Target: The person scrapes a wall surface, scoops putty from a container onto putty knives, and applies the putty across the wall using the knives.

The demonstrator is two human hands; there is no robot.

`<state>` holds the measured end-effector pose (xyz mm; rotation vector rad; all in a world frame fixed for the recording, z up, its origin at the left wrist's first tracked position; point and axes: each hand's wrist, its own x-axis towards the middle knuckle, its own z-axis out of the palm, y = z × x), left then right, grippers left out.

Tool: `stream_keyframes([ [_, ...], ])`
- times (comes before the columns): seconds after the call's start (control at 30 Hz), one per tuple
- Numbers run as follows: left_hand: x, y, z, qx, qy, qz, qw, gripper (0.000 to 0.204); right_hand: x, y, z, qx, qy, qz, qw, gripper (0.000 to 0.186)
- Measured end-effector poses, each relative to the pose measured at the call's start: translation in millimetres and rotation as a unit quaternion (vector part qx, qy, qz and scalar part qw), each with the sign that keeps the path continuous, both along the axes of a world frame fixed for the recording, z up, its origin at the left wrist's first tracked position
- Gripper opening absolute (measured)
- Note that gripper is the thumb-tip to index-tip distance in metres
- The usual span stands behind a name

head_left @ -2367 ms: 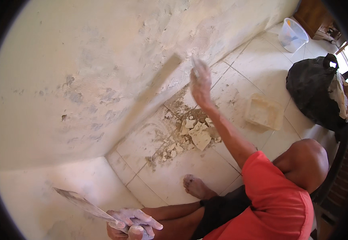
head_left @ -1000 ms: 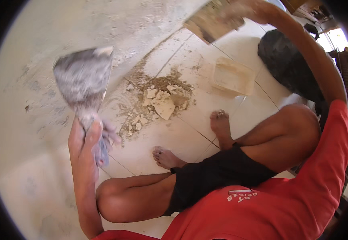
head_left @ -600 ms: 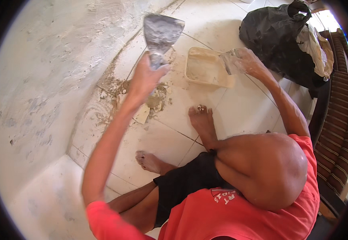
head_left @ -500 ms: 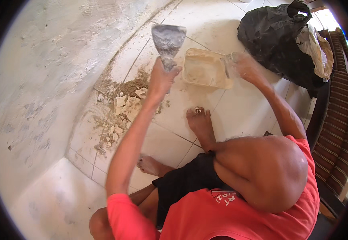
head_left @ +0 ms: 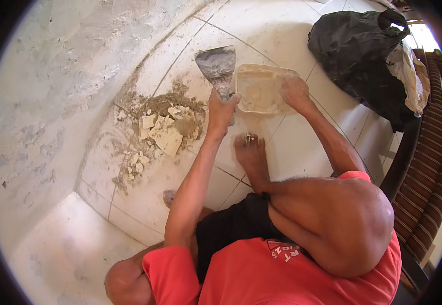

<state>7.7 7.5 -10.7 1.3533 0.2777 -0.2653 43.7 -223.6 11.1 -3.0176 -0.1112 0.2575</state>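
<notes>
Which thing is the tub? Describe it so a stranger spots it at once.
On the floor, find the big black bag, upper right. Left of it, by the right hand, sits the tub. Unlike the dark scraper beside it, it is pale, open and rectangular.

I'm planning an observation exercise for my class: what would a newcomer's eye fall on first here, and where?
Probably the black plastic bag at upper right, dark against the pale floor tiles. Next, the heap of broken pale chunks left of centre, near the patchy wall. Between them, the left hand holds a broad scraper, while the right hand is at the shallow tub.
</notes>
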Motion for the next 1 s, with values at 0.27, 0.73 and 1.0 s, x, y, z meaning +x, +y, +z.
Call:
stream_keyframes([
  [0.27,-11.2,-1.3,-2.5,-0.093,0.069,0.054,0.992,0.027,-20.5,21.9,-14.7,0.038,0.049,0.041,0.997,0.019],
  [0.73,-9.7,-11.2,-2.4,-0.134,0.077,0.064,0.986,0.029,-1.2,13.0,-30.6,0.396,0.137,-0.019,0.908,0.030],
  [1.0,-15.1,-3.7,-8.4,-0.130,0.082,0.077,0.985,0.027,-9.5,37.9,-2.7,0.535,0.231,-0.272,0.766,0.029],
])
